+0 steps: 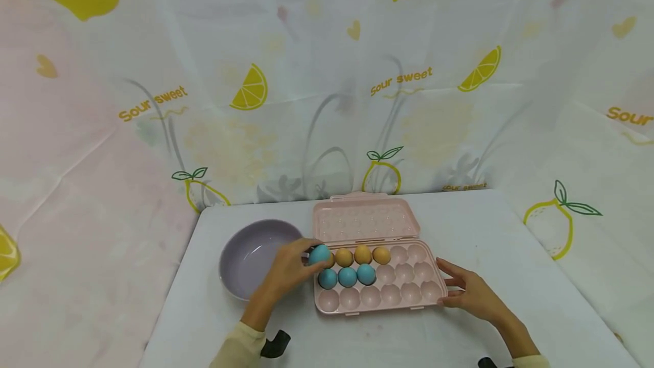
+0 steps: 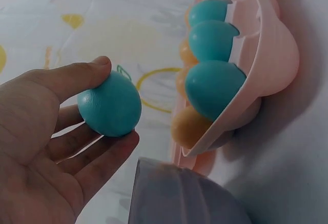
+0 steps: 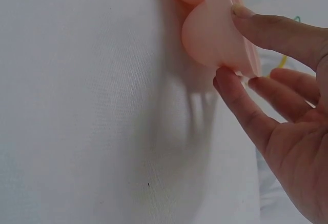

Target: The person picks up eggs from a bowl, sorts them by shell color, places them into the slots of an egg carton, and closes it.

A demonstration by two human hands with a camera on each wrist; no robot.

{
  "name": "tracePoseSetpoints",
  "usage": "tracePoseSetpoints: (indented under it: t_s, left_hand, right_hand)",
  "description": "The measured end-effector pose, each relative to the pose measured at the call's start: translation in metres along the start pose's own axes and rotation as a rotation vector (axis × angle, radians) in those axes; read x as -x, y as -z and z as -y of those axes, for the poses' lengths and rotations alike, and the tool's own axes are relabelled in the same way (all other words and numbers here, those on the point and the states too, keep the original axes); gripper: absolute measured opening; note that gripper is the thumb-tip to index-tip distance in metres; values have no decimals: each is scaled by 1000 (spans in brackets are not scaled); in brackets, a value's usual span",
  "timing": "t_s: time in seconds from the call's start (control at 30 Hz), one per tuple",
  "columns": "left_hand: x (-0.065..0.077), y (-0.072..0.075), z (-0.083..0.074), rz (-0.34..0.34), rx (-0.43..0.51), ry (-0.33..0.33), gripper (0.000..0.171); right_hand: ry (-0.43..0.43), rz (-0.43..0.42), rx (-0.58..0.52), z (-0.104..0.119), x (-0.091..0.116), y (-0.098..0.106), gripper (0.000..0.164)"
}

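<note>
My left hand [image 1: 290, 266] holds a blue egg [image 2: 110, 103] between thumb and fingertips, above the left end of a pink egg box [image 1: 370, 298]. Three blue eggs [image 1: 347, 277] sit in the left cups of the box's middle row. Several yellow eggs [image 1: 363, 254] fill the left part of the back row, the leftmost partly hidden by the held egg. At the box's right end, my right hand [image 1: 472, 294] pinches the rim, thumb on top and a fingertip underneath in the right wrist view. The front row's cups are bare.
A purple bowl [image 1: 245, 263] stands left of the box, partly behind my left forearm. The box's lid [image 1: 367, 219] lies folded back behind it. All stand on a white table [image 1: 475, 231], with a lemon-printed cloth [image 1: 306, 146] hanging behind.
</note>
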State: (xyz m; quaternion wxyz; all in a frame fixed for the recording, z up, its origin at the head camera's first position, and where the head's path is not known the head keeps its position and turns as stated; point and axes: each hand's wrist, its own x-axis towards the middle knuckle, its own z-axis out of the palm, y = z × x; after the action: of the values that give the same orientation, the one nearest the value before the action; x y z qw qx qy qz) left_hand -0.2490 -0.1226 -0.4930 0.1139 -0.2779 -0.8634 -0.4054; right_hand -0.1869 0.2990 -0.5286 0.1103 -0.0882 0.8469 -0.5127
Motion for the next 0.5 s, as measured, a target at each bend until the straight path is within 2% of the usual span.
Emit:
tracePoseSetpoints:
  t_s: [0.23, 0.5]
  left_hand:
    - [-9, -16, -8, 22, 12, -37, 45]
    - [-18, -40, -23, 102, 128, -75, 46]
  right_hand:
    - [16, 7, -22, -1, 0, 0, 92]
    - [10, 7, -36, -1, 0, 0, 91]
